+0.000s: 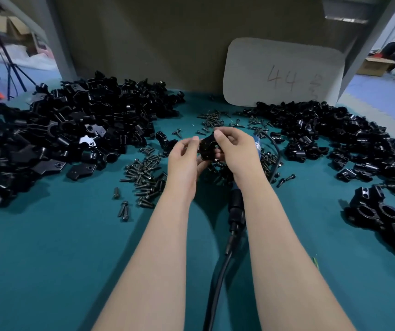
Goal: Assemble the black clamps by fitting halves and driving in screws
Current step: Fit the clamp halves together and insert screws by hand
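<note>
The left hand (pixel 184 161) and right hand (pixel 236 151) both pinch one black clamp (pixel 207 147) above the screws (pixel 144 176), seemingly to seat its halves together.

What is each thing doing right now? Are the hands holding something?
clamp, held above the table between both hands
left hand, pinches the clamp
right hand, grips the clamp
screws, loose and scattered on the table
black parts, heaped in piles at left and right
corded tool, lying on the table, not held
joined clamps, lying together at the right edge
</note>
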